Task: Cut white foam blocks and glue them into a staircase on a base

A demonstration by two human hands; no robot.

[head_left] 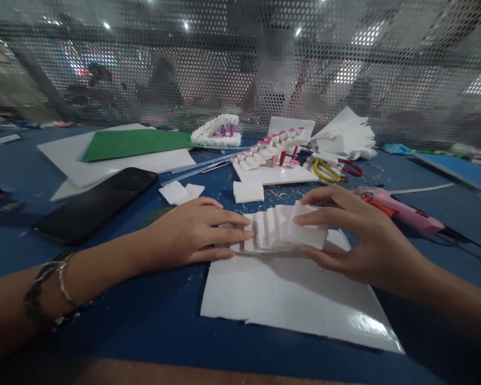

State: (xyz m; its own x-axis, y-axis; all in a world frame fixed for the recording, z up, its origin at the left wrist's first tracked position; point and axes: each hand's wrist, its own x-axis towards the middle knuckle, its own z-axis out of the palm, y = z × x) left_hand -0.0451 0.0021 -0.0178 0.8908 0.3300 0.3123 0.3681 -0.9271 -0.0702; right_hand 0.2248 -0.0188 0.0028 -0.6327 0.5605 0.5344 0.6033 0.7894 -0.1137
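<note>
A row of small white squares [270, 227], which look like folded paper or tissue, overlaps across the upper part of a white board [288, 294]. My left hand [196, 230] lies palm down at the row's left end, its outstretched fingertips resting on the squares. At the right end, my right hand [356, 235] grips a white square [310, 227] between thumb and fingers. Just beyond the row lies another white square [248, 192]. Left of that are a couple of loose white pieces [180, 192].
A black phone [98, 203] lies at left before white sheets and a green sheet [140, 143]. Behind stand a small stair model [270, 149] and a white model with purple posts [220, 131]. Scissors [328, 171] and a pink glue gun [404, 211] lie right.
</note>
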